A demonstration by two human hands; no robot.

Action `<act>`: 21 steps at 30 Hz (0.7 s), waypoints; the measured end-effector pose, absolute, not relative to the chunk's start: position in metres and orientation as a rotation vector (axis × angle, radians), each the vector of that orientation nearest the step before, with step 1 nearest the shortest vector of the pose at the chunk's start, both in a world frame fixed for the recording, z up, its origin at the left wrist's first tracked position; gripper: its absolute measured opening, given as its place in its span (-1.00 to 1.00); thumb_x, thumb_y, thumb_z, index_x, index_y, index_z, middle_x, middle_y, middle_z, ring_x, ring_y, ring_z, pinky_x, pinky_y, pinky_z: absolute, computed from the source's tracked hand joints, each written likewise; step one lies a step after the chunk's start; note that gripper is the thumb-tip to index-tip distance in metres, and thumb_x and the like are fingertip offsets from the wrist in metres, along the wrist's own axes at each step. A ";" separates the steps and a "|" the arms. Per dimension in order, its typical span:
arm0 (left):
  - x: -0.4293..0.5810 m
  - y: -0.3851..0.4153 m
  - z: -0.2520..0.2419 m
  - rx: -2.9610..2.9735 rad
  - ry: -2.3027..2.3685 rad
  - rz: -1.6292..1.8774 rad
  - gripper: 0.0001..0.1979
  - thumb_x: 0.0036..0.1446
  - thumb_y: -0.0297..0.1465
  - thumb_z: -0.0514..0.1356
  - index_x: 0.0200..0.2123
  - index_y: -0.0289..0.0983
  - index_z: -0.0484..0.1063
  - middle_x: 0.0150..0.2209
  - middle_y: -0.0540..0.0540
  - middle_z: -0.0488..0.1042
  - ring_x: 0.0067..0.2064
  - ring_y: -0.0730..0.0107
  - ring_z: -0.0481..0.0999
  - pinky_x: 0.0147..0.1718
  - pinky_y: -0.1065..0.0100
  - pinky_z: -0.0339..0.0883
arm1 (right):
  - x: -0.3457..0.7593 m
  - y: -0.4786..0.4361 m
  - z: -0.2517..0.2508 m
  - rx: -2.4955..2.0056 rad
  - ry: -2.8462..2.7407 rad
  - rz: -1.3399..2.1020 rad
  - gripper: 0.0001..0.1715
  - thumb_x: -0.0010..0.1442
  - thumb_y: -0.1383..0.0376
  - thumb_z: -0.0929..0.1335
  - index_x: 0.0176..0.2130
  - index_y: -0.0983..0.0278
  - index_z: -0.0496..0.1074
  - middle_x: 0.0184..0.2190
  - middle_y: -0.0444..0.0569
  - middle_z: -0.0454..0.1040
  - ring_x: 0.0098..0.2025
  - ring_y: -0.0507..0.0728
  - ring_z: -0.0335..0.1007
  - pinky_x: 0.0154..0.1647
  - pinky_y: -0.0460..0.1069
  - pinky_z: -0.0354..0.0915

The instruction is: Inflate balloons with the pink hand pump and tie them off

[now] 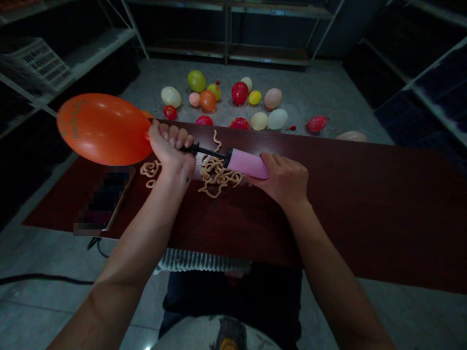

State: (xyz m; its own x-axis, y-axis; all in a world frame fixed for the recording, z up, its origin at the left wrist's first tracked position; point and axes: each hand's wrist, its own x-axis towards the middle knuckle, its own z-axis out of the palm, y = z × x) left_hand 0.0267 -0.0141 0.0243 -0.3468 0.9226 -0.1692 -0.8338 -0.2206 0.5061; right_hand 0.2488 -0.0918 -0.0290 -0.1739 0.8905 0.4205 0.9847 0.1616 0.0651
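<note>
An inflated orange balloon (105,129) with green lettering points left from my left hand (171,143), whose fingers wrap round its neck and the black end of a hand pump. The pump's black rod runs right into its pink barrel (248,164). Closed round the right part of that barrel is my right hand (286,177). Below the pump, a tangle of thin beige balloons (219,177) lies on the dark red table (350,204). A few more beige ones sit left of my left wrist.
A phone-like object (109,197), pixelated, rests on the table's left part. Several inflated balloons (240,93) are on the floor beyond the table. Shelves (270,58) stand behind and at both sides. A black cable (47,278) crosses the floor at left.
</note>
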 end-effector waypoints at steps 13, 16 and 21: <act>0.050 -0.024 0.017 0.305 0.680 1.693 -0.42 0.47 -0.30 0.03 -0.63 -0.25 -0.08 -0.72 0.08 -0.14 -0.72 0.52 -0.13 -0.68 0.39 -0.13 | 0.227 -0.091 -0.035 -1.736 -2.145 -0.271 -0.29 0.24 -0.26 0.28 -0.05 0.26 0.51 -0.30 0.04 0.59 -0.34 0.15 0.42 -0.37 0.02 0.02; 0.044 -0.021 0.022 0.279 0.688 1.715 -0.44 0.49 -0.31 -0.03 -0.61 -0.26 -0.09 -0.72 0.10 -0.15 -0.73 0.55 -0.13 -0.69 0.42 -0.15 | 0.229 -0.089 -0.036 -1.725 -2.136 -0.291 -0.25 0.23 -0.28 0.27 0.01 0.26 0.50 -0.26 0.06 0.60 -0.31 0.16 0.43 -0.36 0.02 0.02; 0.029 -0.011 0.023 0.218 0.664 1.770 -0.45 0.48 -0.33 -0.03 -0.60 -0.25 -0.10 -0.72 0.10 -0.15 -0.73 0.54 -0.15 -0.68 0.39 -0.18 | 0.240 -0.086 -0.038 -1.763 -2.139 -0.380 -0.22 0.24 -0.31 0.24 -0.02 0.26 0.51 -0.28 0.06 0.59 -0.30 0.17 0.42 -0.35 0.01 0.01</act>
State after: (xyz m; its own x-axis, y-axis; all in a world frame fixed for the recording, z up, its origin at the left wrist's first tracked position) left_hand 0.0294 -0.0105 0.0229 -0.3085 0.9324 -0.1883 -0.8261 -0.1645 0.5390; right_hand 0.2395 -0.0857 -0.0381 -0.1705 0.8896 0.4237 0.9811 0.1933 -0.0111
